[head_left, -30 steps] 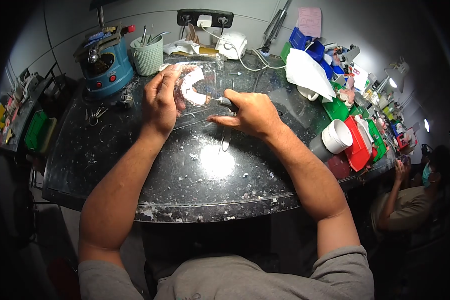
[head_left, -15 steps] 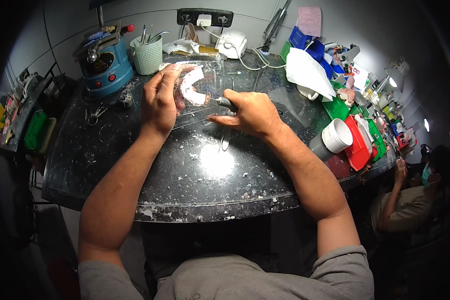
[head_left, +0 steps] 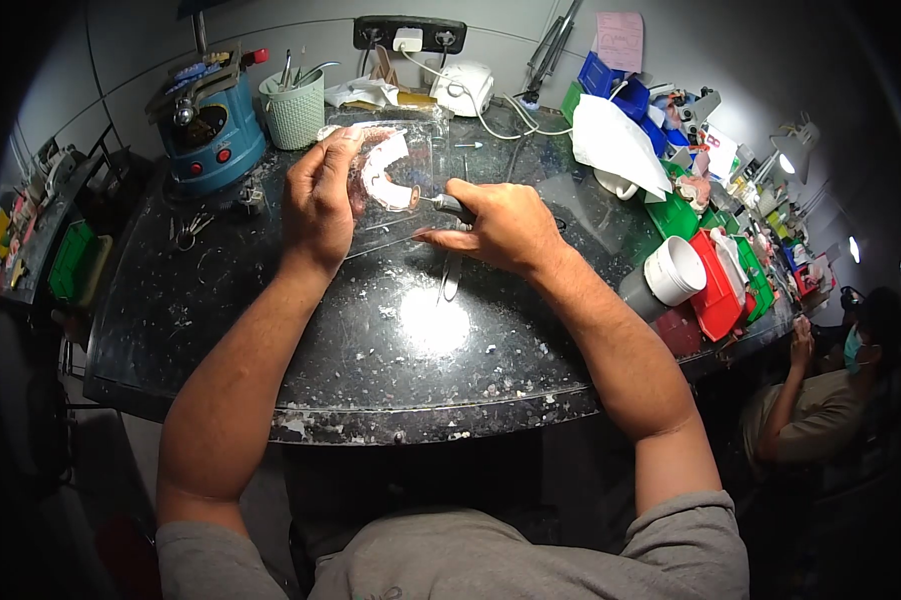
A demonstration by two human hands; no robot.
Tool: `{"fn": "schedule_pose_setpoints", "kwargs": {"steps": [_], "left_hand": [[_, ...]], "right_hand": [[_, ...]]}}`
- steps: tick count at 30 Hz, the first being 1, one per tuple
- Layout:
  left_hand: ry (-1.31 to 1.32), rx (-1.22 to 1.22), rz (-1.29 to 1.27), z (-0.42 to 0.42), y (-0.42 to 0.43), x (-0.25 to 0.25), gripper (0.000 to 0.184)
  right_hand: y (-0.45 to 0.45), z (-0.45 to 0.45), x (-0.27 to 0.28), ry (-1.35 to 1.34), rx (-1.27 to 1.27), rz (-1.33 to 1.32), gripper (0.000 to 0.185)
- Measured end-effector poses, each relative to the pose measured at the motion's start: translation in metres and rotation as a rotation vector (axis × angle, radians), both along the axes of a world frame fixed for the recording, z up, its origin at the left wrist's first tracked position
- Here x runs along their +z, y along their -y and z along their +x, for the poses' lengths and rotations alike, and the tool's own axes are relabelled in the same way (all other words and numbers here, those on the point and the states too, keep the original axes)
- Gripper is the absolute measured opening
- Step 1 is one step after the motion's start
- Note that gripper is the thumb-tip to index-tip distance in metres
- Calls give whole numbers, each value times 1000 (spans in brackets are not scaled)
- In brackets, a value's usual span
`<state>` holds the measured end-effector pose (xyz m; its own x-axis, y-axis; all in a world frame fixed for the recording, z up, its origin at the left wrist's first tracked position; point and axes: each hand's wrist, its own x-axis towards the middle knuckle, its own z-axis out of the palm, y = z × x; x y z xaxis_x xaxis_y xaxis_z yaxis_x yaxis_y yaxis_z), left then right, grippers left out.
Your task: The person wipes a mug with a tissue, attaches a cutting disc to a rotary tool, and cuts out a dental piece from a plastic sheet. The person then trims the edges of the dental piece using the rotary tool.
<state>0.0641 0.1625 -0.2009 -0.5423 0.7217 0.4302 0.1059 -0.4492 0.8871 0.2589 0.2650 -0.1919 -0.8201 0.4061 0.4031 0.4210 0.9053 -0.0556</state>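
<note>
My left hand (head_left: 323, 195) is closed round the left side of a horseshoe-shaped dental cast (head_left: 379, 180), white with a pinkish tint, holding it above the far part of the bench. From the right, my right hand (head_left: 516, 228) grips a dark-handled rotary handpiece (head_left: 455, 207). A small brown disc (head_left: 416, 197) at its tip sits against the lower right end of the arch. Whether the disc is spinning cannot be made out. Beneath the cast and hands is a transparent sheet (head_left: 437, 160). A slim metal tool (head_left: 453, 278) lies below my right hand.
The dark bench (head_left: 371, 380) is strewn with white crumbs. A blue machine (head_left: 216, 140) and a tool cup (head_left: 296, 110) stand at back left. White tub (head_left: 675, 271), red bin (head_left: 716, 290) and white paper (head_left: 616, 145) are on the right. A masked person (head_left: 821, 400) sits far right.
Almost nothing differs; both hands, the cast and the handpiece keep their places.
</note>
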Motion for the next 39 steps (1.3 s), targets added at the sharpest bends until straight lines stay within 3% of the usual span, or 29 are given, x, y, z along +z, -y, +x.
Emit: {"fn": "schedule_pose_setpoints", "kwargs": {"steps": [5, 14, 39], "left_hand": [[-5, 0, 87, 1, -6, -4, 33], [4, -1, -11, 1, 0, 1, 34], [-15, -1, -16, 1, 0, 0, 35]], "right_hand": [[-5, -1, -7, -85, 45, 59, 56], [1, -1, 1, 37, -11, -3, 55], [-4, -1, -7, -52, 52, 17, 56]]}}
